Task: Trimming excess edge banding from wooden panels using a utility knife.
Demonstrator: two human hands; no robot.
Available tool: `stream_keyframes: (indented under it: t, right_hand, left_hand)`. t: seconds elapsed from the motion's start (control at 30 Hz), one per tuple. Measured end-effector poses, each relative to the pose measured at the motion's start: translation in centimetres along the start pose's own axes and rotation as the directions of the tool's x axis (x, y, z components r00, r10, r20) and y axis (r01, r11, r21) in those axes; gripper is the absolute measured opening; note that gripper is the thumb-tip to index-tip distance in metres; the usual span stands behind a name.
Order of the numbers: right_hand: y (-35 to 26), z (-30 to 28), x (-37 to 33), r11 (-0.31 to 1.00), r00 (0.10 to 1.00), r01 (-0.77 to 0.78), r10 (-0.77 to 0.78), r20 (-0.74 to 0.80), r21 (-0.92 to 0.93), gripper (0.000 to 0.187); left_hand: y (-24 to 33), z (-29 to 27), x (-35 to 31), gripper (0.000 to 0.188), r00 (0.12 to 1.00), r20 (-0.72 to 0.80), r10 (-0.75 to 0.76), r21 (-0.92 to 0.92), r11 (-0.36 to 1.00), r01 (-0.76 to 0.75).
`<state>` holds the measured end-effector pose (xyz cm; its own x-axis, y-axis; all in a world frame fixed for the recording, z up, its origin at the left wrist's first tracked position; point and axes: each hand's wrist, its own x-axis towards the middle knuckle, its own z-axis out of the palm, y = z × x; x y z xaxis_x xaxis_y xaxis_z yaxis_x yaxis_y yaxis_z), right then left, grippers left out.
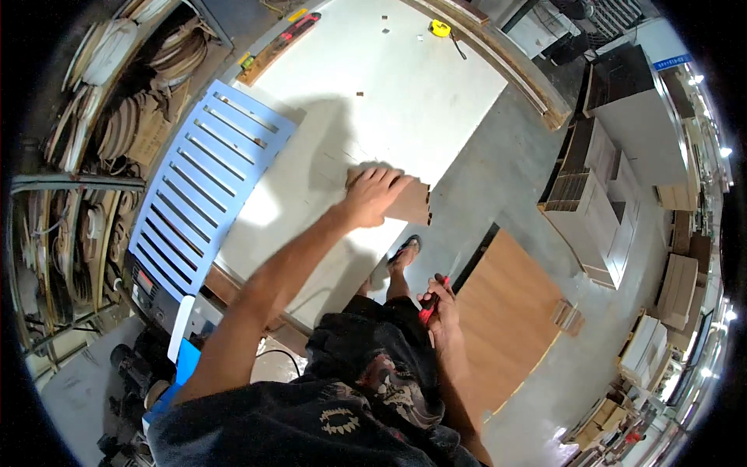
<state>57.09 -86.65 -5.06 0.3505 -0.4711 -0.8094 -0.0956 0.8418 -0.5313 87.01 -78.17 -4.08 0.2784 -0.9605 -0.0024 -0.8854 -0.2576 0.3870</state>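
My left hand (pixel 372 194) lies flat, fingers spread, on a small brown notched board piece (pixel 412 204) at the near right edge of a large white panel (pixel 373 101). My right hand (pixel 437 300) hangs down beside my hip, closed around a red-handled utility knife (pixel 430 305) with its blade pointing up. My foot in a sandal (pixel 405 251) shows on the grey floor just below the panel's edge.
A blue slatted panel (pixel 202 183) leans at the white panel's left. A yellow tape measure (pixel 441 29) and a red tool (pixel 299 26) lie at the far end. A brown board (pixel 510 311) lies on the floor to my right; stacked cabinets (pixel 599 210) stand beyond.
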Motion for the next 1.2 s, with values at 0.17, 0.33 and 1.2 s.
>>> stream_keyframes:
  t: [0.17, 0.33, 1.2]
  right_hand:
    - [-2.2, 2.3, 1.1, 0.973, 0.972, 0.229, -0.229, 0.058, 0.007, 0.030]
    - [-4.8, 5.6, 2.6, 0.905, 0.893, 0.419, -0.426, 0.144, 0.076, 0.066]
    - [-4.3, 12.3, 6.4, 0.959, 0.948, 0.282, -0.283, 0.144, 0.024, 0.050]
  left_hand:
    - [-1.5, -0.6, 3.6, 0.096, 0.991, 0.059, 0.118, -0.041, 0.992, -0.116]
    - [-1.0, -1.6, 1.9, 0.107, 0.998, -0.046, -0.042, -0.011, 0.999, 0.042]
    - [-4.3, 3.8, -1.7, 0.105, 0.898, -0.109, -0.426, -0.871, 0.477, 0.120]
